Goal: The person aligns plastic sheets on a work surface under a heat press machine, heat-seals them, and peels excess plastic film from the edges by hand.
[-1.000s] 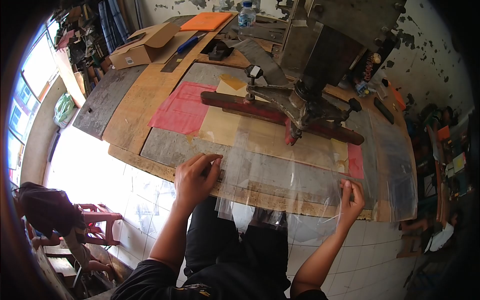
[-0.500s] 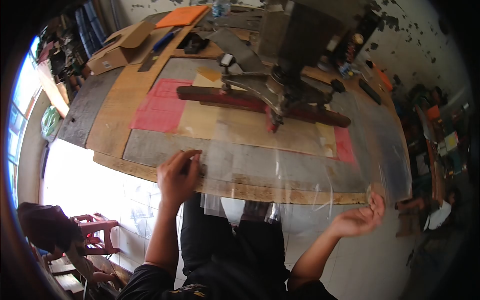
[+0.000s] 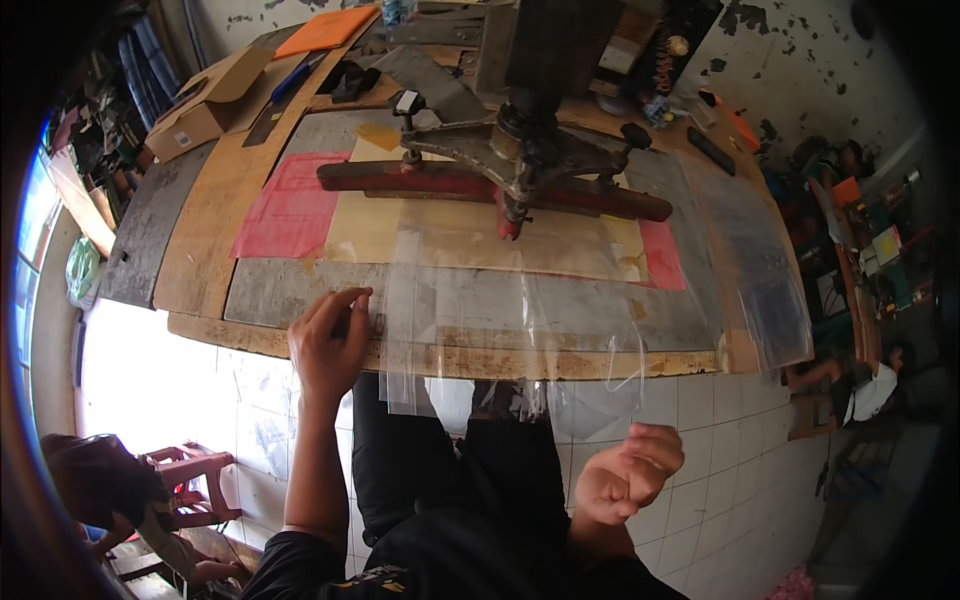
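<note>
Clear plastic sheets lie over the front of the work table, with their near ends hanging past its edge. My left hand is at the table's front edge, just left of the plastic, its fingers bent and a gap showing between index finger and thumb. Below the table edge, right of my lap, my right hand is raised with loosely curled fingers and nothing visible in it. Above the plastic sits a metal press head with a red bar. Under that bar are a yellowish sheet and a pink sheet.
More clear plastic lies at the table's right corner, near a black handheld object. A cardboard box and an orange folder are at the back left. A red stool stands lower left. People are partly visible at both sides.
My right hand has left the table's right corner and moved left and towards my body. My left hand stays by the front edge. The view has shifted slightly.
</note>
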A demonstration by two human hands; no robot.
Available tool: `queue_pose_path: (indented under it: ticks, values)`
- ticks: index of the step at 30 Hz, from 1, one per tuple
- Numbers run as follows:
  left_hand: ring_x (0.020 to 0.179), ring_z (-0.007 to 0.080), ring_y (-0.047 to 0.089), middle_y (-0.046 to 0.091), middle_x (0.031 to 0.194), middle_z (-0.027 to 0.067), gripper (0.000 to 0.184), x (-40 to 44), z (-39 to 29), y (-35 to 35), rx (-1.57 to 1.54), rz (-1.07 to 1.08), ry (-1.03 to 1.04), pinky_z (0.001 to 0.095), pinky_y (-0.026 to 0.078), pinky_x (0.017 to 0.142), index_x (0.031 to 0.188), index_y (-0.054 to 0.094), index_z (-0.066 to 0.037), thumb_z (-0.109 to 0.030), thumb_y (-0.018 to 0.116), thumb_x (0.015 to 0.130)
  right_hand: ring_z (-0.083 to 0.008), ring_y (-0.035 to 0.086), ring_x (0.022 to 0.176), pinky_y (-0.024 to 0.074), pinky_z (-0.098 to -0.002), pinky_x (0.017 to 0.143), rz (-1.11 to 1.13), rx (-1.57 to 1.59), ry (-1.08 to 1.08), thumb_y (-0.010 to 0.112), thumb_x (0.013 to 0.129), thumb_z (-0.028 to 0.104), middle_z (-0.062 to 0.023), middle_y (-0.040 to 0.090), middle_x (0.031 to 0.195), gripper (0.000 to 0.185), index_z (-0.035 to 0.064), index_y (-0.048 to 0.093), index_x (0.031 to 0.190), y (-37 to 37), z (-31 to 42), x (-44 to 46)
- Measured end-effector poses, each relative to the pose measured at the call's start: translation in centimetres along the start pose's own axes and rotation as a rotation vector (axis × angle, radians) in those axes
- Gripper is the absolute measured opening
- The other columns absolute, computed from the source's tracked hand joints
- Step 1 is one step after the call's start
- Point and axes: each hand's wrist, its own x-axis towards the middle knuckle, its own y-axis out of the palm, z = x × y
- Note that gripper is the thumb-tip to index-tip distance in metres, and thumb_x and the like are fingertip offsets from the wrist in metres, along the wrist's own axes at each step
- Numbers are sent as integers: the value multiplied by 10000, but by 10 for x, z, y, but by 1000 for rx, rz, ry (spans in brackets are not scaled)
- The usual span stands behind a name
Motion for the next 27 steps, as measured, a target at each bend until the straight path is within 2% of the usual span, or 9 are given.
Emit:
queue_pose_path:
  ticks: [2, 5, 8, 10, 11, 13, 16, 21, 27]
  values:
    - [594, 200, 670, 671, 735, 83, 69, 0, 0, 1, -11, -7, 4, 335, 488, 571, 993, 791, -64, -75, 736, 953, -250, 665, 940, 484, -392, 840, -54, -55, -10, 298, 1119, 428, -101, 641, 979, 516, 96, 635, 913, 0, -15, 7]
    - [576, 200, 642, 652, 718, 78, 70, -1, 1, 2, -13, -22, 13, 343, 469, 561, 990, 794, -76, -91, 736, 954, -294, 659, 949, 503, -424, 857, -64, -189, 5, 312, 1111, 384, -141, 648, 1007, 490, 69, 654, 955, -11, -49, 12]
    - [555, 203, 608, 622, 692, 68, 67, 0, 3, 0, 7, -30, 20, 360, 448, 550, 984, 795, -90, -102, 738, 950, -318, 657, 969, 506, -433, 920, -12, -157, 216, 347, 1108, 364, -166, 668, 1067, 487, 21, 686, 1044, -14, -78, 20]
    - [546, 205, 592, 605, 678, 63, 64, -2, 2, 0, 7, -22, 18, 369, 439, 547, 979, 794, -96, -104, 739, 947, -274, 641, 1079, 474, -402, 988, 265, -119, 547, 330, 1119, 386, -162, 687, 1134, 554, -33, 691, 1139, -17, -89, 26]
    - [542, 209, 583, 595, 672, 59, 62, -1, 2, 0, 5, -24, 22, 374, 438, 547, 977, 792, -97, -105, 740, 943, -235, 642, 1086, 459, -374, 1013, 316, -7, 618, 405, 1119, 348, -125, 704, 1123, 483, -32, 699, 1167, -16, -94, 30]
    - [538, 212, 575, 585, 666, 55, 60, 2, 1, -1, 0, -31, 32, 378, 436, 546, 974, 789, -97, -106, 741, 939, -240, 654, 1063, 471, -377, 999, 406, -7, 646, 460, 1105, 296, -119, 707, 1100, 399, -11, 706, 1176, -9, -104, 35]
    - [625, 199, 682, 723, 800, 105, 83, 1, 0, -6, 61, 32, 25, 328, 512, 621, 991, 786, -41, -69, 714, 960, -204, 665, 1029, 482, -352, 979, 534, 49, 733, 574, 1080, 198, -82, 714, 1075, 248, 34, 721, 1193, 1, -112, 47]
    - [622, 205, 664, 678, 758, 93, 83, 1, -3, -6, 76, 53, 14, 337, 501, 616, 989, 787, -50, -99, 738, 942, -111, 649, 867, 494, -268, 810, 591, 119, 1151, 646, 1073, 270, -44, 716, 1060, 343, 29, 667, 1315, 22, -128, 62]
    - [686, 225, 604, 587, 710, 36, 84, 3, -5, -6, 95, 39, 60, 383, 470, 682, 982, 777, -93, -142, 754, 917, -56, 555, 654, 395, -222, 541, 651, 214, 1340, 701, 1042, 228, -9, 702, 895, 414, 70, 624, 1417, 49, -156, 80]
